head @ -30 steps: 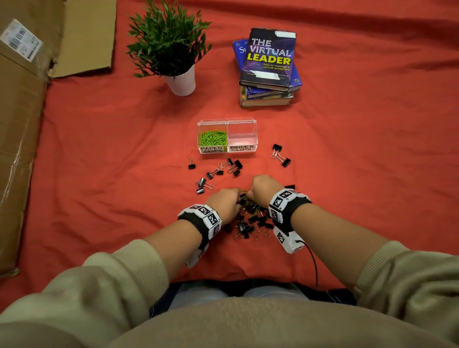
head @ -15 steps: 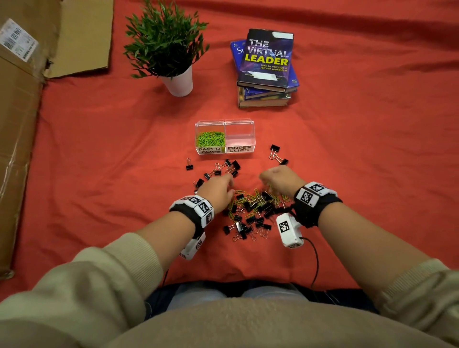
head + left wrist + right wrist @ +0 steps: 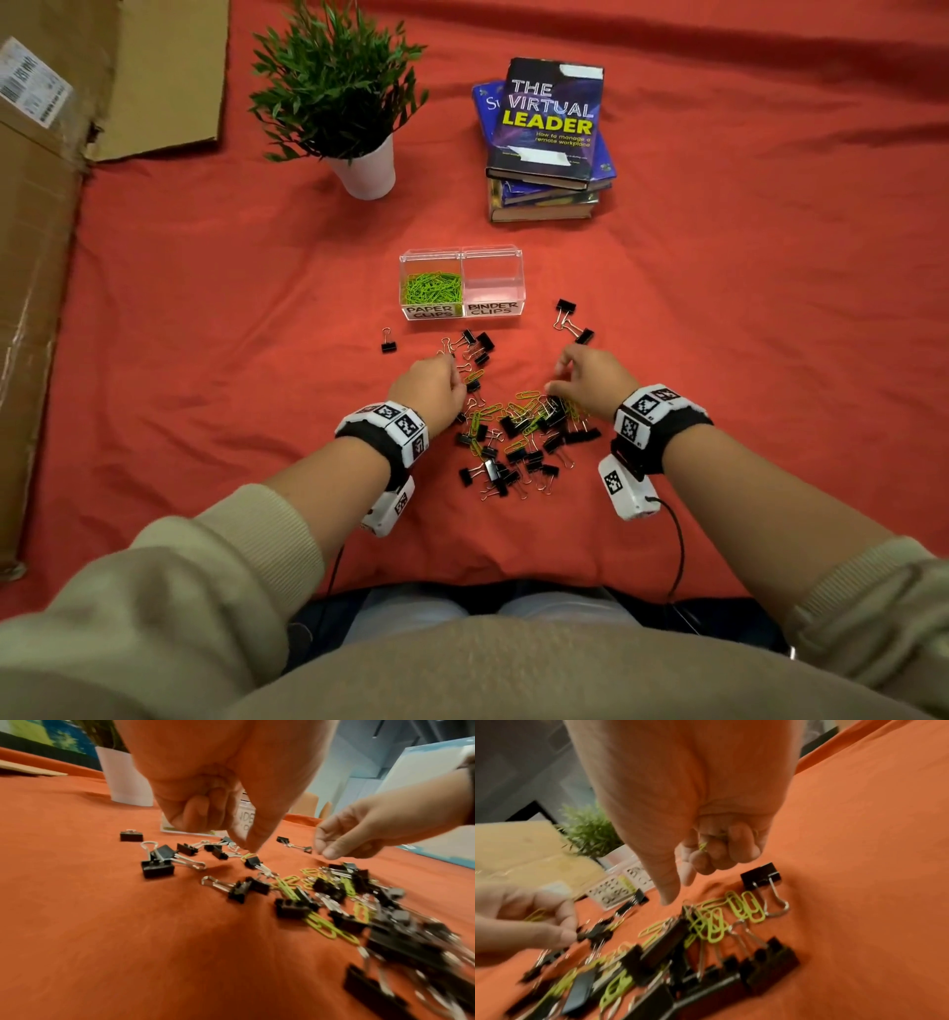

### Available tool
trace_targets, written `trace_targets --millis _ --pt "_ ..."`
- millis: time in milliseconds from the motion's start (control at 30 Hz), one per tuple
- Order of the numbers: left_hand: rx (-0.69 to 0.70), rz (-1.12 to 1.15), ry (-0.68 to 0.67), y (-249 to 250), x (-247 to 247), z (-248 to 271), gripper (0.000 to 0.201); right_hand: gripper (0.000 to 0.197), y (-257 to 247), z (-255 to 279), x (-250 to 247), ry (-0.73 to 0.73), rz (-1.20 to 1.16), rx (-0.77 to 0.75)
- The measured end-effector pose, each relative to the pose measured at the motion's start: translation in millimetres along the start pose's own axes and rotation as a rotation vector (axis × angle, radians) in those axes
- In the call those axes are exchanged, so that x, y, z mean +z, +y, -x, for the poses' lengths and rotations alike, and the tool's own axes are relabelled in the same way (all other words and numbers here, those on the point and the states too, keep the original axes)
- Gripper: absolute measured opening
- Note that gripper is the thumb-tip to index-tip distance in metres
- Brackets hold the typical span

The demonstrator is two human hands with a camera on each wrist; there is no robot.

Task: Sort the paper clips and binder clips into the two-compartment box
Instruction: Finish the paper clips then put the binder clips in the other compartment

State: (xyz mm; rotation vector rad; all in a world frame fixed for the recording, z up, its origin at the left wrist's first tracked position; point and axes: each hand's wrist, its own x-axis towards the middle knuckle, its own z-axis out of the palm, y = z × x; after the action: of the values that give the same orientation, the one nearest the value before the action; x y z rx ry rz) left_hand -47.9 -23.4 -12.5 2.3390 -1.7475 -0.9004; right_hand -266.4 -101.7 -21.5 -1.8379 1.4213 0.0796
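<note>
The clear two-compartment box (image 3: 518, 277) stands on the red cloth; its left half, labelled PAPER CLIPS, holds green paper clips (image 3: 434, 288), and the BINDER CLIPS half looks empty. A mixed pile (image 3: 518, 437) of black binder clips and green paper clips lies between my hands. My left hand (image 3: 454, 367) hovers at the pile's far left, its thumb and forefinger pinched over a green clip (image 3: 248, 855), and a green paper clip (image 3: 535, 914) shows among its fingers. My right hand (image 3: 557, 377) is over the pile's far right, green paper clips (image 3: 703, 845) tucked in its curled fingers.
Loose binder clips (image 3: 477, 344) lie just in front of the box, with a pair (image 3: 572, 321) to its right and one (image 3: 388, 343) to its left. A potted plant (image 3: 359, 154), a book stack (image 3: 547, 149) and cardboard (image 3: 36, 308) stand farther off.
Both hands have left the middle of the pile, moving apart and forward toward the box. The pile they covered is now in view.
</note>
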Motion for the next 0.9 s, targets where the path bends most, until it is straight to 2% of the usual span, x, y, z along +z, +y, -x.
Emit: trace_targets --millis 133,267,433,567,633,700,767,900 --pt "0.024 -0.112 -0.097 6 9 11 0.017 0.022 -18 -1 15 -0.088 0.139 -0.113" --pt "0.061 -0.224 -0.117 8 18 14 0.031 0.025 -32 -1 23 -0.142 0.322 -0.116" --pt "0.072 -0.198 -0.128 9 23 15 0.017 0.028 -43 8 31 -0.178 0.616 -0.141" --pt "0.039 -0.078 -0.156 8 24 16 0.013 0.033 -47 14 42 -0.172 0.675 -0.176" --pt "0.034 0.024 -0.163 5 22 17 0.008 0.037 -47 12 39 -0.190 0.618 -0.122" --pt "0.034 0.122 -0.149 1 17 16 0.008 0.026 -48 9 31 -0.186 0.484 -0.078" --pt "0.035 0.176 -0.122 -1 10 13 0.008 0.013 -46 7 21 -0.182 0.262 -0.029" --pt "-0.004 0.289 -0.146 -2 3 9 0.008 0.012 -33 0 2 -0.104 -0.259 0.050"
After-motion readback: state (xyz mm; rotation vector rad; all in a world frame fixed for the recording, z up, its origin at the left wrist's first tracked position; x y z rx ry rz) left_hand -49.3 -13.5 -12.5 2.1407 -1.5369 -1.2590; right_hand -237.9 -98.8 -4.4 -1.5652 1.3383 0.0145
